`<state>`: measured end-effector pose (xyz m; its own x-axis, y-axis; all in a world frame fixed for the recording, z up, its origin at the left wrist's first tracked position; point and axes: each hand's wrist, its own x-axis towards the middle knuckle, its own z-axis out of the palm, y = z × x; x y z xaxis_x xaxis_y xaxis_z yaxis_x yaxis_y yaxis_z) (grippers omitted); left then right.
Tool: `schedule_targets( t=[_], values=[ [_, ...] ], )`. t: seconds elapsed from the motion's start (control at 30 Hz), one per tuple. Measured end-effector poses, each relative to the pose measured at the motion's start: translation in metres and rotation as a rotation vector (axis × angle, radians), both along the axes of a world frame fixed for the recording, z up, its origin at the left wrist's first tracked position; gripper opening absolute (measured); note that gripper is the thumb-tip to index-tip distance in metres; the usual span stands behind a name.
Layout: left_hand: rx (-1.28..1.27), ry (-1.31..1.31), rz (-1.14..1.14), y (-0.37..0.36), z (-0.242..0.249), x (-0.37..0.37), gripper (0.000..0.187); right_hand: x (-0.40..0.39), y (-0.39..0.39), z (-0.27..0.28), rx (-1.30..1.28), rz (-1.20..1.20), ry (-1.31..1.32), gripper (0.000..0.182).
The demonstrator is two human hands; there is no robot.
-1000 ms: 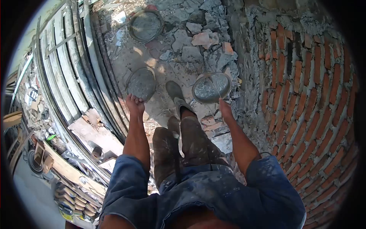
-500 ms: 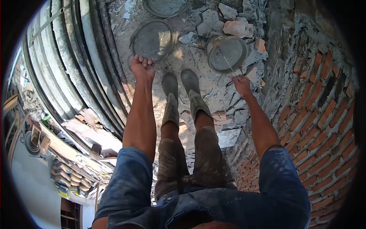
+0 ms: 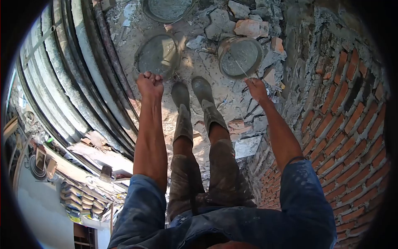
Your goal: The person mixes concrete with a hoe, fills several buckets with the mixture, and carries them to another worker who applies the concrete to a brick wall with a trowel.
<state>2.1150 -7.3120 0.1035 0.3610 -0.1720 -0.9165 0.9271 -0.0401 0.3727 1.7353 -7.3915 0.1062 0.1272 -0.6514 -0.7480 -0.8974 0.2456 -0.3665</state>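
My left hand [image 3: 150,85] is closed at the near rim of a round bucket [image 3: 158,56] full of grey wet mix; what its fingers hold is hidden. On the right, my right hand [image 3: 256,88] is closed on the thin wire handle [image 3: 241,68] of a second bucket [image 3: 240,57], which also holds grey mix. A third bucket [image 3: 170,8] of the same mix stands beyond the left one, at the top edge of the view.
Long grey poles [image 3: 66,66] lie on the left. A brick wall [image 3: 344,137] rises on the right. Broken rubble [image 3: 251,28] lies around the right bucket. My boots [image 3: 203,90] stand between my hands. Stacked sacks [image 3: 81,198] are at lower left.
Both hands and the two nearer buckets appear slightly further left in the view. My left hand is lower in the frame, my right hand slightly higher. Both stay closed.
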Motion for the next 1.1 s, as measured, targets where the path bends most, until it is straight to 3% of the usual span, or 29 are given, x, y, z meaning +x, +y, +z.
schedule_targets(
  t=[0.13, 0.2, 0.27, 0.33, 0.4, 0.43, 0.47, 0.5, 0.53, 0.6, 0.63, 0.7, 0.8, 0.87, 0.97, 1.0, 1.03, 1.07, 1.1],
  values=[
    [-0.113, 0.064, -0.009, 0.007, -0.03, 0.033, 0.026, -0.002, -0.004, 0.005, -0.083, 0.011, -0.026, 0.041],
    [-0.219, 0.081, -0.064, 0.016, -0.037, 0.044, 0.025, -0.012, -0.007, -0.002, -0.294, 0.318, 0.033, 0.042],
    [0.135, 0.067, -0.273, 0.018, -0.013, 0.039, 0.029, -0.014, -0.009, 0.006, -0.289, 0.353, 0.086, 0.042],
    [0.252, 0.015, -0.353, 0.042, -0.003, 0.034, 0.037, -0.011, -0.01, 0.023, -0.246, 0.497, 0.194, 0.042],
    [0.412, -0.219, -0.525, 0.097, -0.004, 0.014, 0.05, -0.017, -0.006, 0.024, -0.222, 0.546, 0.251, 0.04],
    [0.38, -0.3, -0.75, 0.127, 0.01, 0.009, 0.048, -0.023, 0.005, 0.025, -0.193, 0.517, 0.268, 0.041],
    [0.417, -0.608, -1.118, 0.18, 0.05, -0.025, 0.038, -0.018, -0.002, 0.028, -0.202, 0.482, 0.27, 0.041],
    [0.319, -0.475, -1.14, 0.196, 0.096, -0.042, 0.035, -0.015, -0.002, 0.03, -0.189, 0.422, 0.241, 0.041],
    [0.274, -0.472, -1.321, 0.244, 0.104, -0.051, 0.035, -0.013, -0.005, 0.031, -0.17, 0.361, 0.209, 0.041],
    [0.242, -0.202, -1.377, 0.282, 0.156, -0.066, 0.034, -0.018, -0.013, 0.008, -0.2, 0.38, 0.155, 0.038],
    [0.294, -0.224, -1.333, 0.287, 0.183, -0.07, 0.032, -0.005, -0.024, 0.014, -0.239, 0.373, 0.137, 0.038],
    [0.236, -0.252, -1.277, 0.3, 0.219, -0.063, 0.029, 0.022, -0.035, 0.036, 0.049, 0.105, 0.056, 0.042],
    [0.228, -0.141, -1.091, 0.351, 0.236, -0.04, 0.027, 0.072, -0.038, 0.083, -0.116, -0.065, -0.067, 0.036],
    [0.256, 0.014, -0.69, 0.352, 0.273, -0.026, 0.023, 0.08, -0.058, 0.119, -0.115, -0.185, -0.132, 0.031],
    [0.371, -0.019, -0.585, 0.386, 0.289, -0.014, 0.023, 0.087, -0.083, 0.212, -0.15, -0.215, -0.121, 0.021],
    [0.19, 0.099, -0.503, 0.424, 0.268, -0.003, 0.025, 0.09, -0.095, 0.238, -0.251, -0.215, -0.13, 0.018],
    [0.199, 0.056, -0.539, 0.434, 0.269, -0.006, 0.026, 0.091, -0.103, 0.26, -0.343, -0.221, -0.135, 0.016],
    [0.209, 0.009, -0.576, 0.449, 0.265, -0.008, 0.026, 0.104, -0.113, 0.317, -0.329, -0.197, -0.206, 0.014],
    [0.042, 0.298, -0.402, 0.458, 0.255, 0.003, 0.028, 0.114, -0.126, 0.381, -0.32, -0.172, -0.279, 0.016]
  ],
)
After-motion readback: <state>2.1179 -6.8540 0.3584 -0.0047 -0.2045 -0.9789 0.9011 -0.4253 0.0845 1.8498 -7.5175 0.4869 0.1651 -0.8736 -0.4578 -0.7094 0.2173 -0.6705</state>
